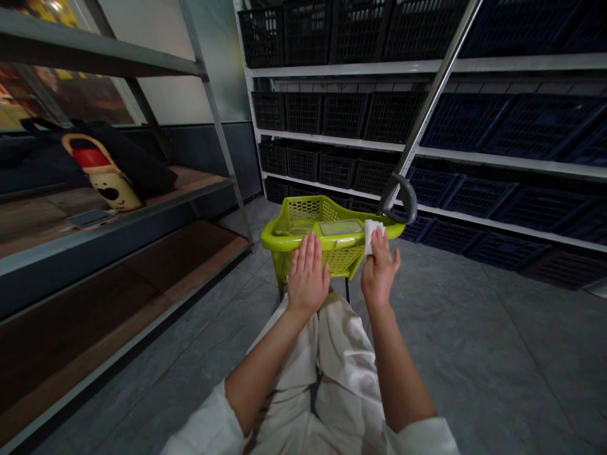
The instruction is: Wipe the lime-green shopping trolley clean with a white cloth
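Note:
A lime green plastic basket (294,243) stands on the grey floor in front of my knees. My left hand (307,275) lies flat against its near rim, fingers straight and together. My right hand (379,268) is closed on a small white cloth or tissue (371,232), pressing it on the basket's right rim. A flat pale object (340,227) lies in the basket. A metal pole with a grey loop handle (403,193) rises from the basket's right side.
White shelving with black crates (341,114) and blue crates (497,126) fills the back wall. On the left, a metal rack (118,215) holds a black bag and a yellow-red bear-faced bag (102,172). Grey floor tiles (497,354) stretch right.

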The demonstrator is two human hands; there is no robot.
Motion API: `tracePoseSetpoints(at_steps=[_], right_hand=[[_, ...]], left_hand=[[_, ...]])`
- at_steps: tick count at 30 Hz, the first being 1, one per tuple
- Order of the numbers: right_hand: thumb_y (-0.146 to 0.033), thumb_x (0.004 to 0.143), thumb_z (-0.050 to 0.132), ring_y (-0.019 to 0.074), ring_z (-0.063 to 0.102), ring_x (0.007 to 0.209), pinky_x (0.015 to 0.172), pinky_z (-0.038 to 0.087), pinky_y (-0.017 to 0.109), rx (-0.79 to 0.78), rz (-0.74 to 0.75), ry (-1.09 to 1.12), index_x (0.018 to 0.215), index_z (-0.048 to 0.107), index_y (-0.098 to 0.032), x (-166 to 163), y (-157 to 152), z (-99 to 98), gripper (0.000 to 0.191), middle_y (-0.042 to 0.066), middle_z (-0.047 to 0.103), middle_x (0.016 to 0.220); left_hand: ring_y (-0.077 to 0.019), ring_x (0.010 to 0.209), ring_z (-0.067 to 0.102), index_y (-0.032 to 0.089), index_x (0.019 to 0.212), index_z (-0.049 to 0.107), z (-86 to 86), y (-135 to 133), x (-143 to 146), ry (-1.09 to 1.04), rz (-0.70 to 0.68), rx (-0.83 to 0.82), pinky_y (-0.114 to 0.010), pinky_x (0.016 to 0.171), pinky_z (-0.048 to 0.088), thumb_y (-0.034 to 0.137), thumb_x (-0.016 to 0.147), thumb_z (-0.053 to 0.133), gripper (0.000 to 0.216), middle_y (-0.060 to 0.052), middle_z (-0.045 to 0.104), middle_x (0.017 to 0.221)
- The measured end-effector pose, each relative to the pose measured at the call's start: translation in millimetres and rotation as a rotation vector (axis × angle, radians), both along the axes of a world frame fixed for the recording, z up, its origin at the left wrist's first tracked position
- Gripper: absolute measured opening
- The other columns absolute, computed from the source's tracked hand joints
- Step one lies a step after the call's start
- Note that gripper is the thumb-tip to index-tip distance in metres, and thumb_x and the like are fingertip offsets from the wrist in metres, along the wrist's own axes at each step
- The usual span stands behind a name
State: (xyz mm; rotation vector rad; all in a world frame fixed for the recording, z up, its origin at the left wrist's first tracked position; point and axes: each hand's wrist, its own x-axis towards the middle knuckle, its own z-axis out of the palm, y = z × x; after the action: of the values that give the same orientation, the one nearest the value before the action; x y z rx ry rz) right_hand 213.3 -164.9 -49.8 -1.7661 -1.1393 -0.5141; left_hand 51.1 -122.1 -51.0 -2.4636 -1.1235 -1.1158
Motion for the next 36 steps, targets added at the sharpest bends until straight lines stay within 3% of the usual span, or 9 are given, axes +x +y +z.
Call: tracePoseSetpoints(at_steps=[4, 8, 11, 17, 21, 26, 29, 32, 36], right_hand=[[-0.008, 0.088, 0.031, 0.0212, 0.036, 0.148, 0.119, 0.018, 0.057, 0.001, 0.019, -0.052, 0.153, 0.037, -0.028, -27, 5, 2.2, 0.068, 0.008, 0.046, 0.155], [-0.009, 0.089, 0.035, 0.0164, 0.033, 0.149, 0.123, 0.011, 0.05, -0.099, 0.254, -0.27, 0.155, 0.032, -0.027, -60, 2, 10.9, 0.068, 0.006, 0.046, 0.155], [-0.009, 0.09, 0.036, 0.016, 0.033, 0.149, 0.123, 0.01, 0.05, -0.122, 0.334, -0.313, 0.154, 0.033, -0.028, -56, -2, 12.7, 0.067, 0.005, 0.046, 0.156], [-0.007, 0.086, 0.032, 0.02, 0.038, 0.147, 0.12, 0.019, 0.056, -0.004, 0.12, -0.062, 0.15, 0.041, -0.031, -3, -1, 1.1, 0.07, 0.006, 0.048, 0.154], [-0.008, 0.086, 0.029, 0.0229, 0.039, 0.146, 0.117, 0.023, 0.06, 0.049, -0.005, 0.069, 0.15, 0.042, -0.031, -5, 4, -1.1, 0.069, 0.008, 0.048, 0.154], [-0.009, 0.088, 0.034, 0.0184, 0.033, 0.15, 0.122, 0.016, 0.052, -0.064, 0.214, -0.2, 0.156, 0.029, -0.029, -52, 3, 8.0, 0.071, 0.006, 0.044, 0.157], [-0.009, 0.089, 0.035, 0.0162, 0.031, 0.15, 0.123, 0.012, 0.05, -0.1, 0.334, -0.294, 0.156, 0.028, -0.028, -64, 0, 12.2, 0.07, 0.005, 0.044, 0.157], [-0.007, 0.088, 0.035, 0.016, 0.033, 0.149, 0.123, 0.01, 0.05, -0.085, 0.315, -0.284, 0.153, 0.035, -0.028, -48, -2, 11.0, 0.068, 0.005, 0.046, 0.156], [-0.006, 0.085, 0.031, 0.0188, 0.037, 0.147, 0.121, 0.016, 0.055, 0.001, 0.126, -0.068, 0.149, 0.042, -0.029, -13, 0, 4.5, 0.069, 0.006, 0.047, 0.155]], left_hand=[[-0.0271, 0.154, 0.015, 0.006, 0.158, 0.011, -0.9, 0, 3, -0.007, 0.005, -0.003, -0.048, 0.123, 0.025, 0.03, 0.099, 0.039, 0.07, -0.017, 0.023, 0.164], [-0.0265, 0.154, 0.016, 0.005, 0.157, 0.016, -2.9, 2, 1, 0.006, 0.003, 0.01, -0.048, 0.122, 0.028, 0.027, 0.099, 0.037, 0.066, -0.018, 0.026, 0.163], [-0.0267, 0.154, 0.017, 0.005, 0.157, 0.018, -2.8, 4, -2, 0.017, -0.001, 0.022, -0.047, 0.122, 0.028, 0.027, 0.099, 0.038, 0.065, -0.018, 0.027, 0.163], [-0.0266, 0.154, 0.017, 0.007, 0.159, 0.012, 0.0, 2, -3, 0.004, -0.008, 0.001, -0.048, 0.123, 0.026, 0.03, 0.099, 0.038, 0.069, -0.017, 0.025, 0.164], [-0.0269, 0.154, 0.017, 0.008, 0.159, 0.009, -0.3, 1, 0, -0.011, -0.005, -0.007, -0.048, 0.123, 0.025, 0.03, 0.099, 0.039, 0.07, -0.017, 0.024, 0.164], [-0.026, 0.154, 0.017, 0.008, 0.159, 0.012, -2.8, 1, 2, -0.012, 0.005, -0.008, -0.047, 0.123, 0.026, 0.029, 0.1, 0.037, 0.068, -0.016, 0.024, 0.164], [-0.025, 0.154, 0.016, 0.009, 0.159, 0.014, -3.0, 3, -2, 0.005, 0.003, -0.002, -0.046, 0.123, 0.025, 0.028, 0.1, 0.037, 0.066, -0.015, 0.025, 0.164], [-0.0257, 0.154, 0.016, 0.007, 0.158, 0.014, -1.6, 3, -6, 0.022, 0.004, 0.007, -0.046, 0.124, 0.024, 0.029, 0.099, 0.039, 0.068, -0.016, 0.024, 0.164], [-0.0255, 0.154, 0.018, 0.008, 0.159, 0.01, 0.2, 2, -9, 0.015, 0.005, 0.018, -0.045, 0.124, 0.023, 0.03, 0.1, 0.038, 0.069, -0.016, 0.025, 0.164]])
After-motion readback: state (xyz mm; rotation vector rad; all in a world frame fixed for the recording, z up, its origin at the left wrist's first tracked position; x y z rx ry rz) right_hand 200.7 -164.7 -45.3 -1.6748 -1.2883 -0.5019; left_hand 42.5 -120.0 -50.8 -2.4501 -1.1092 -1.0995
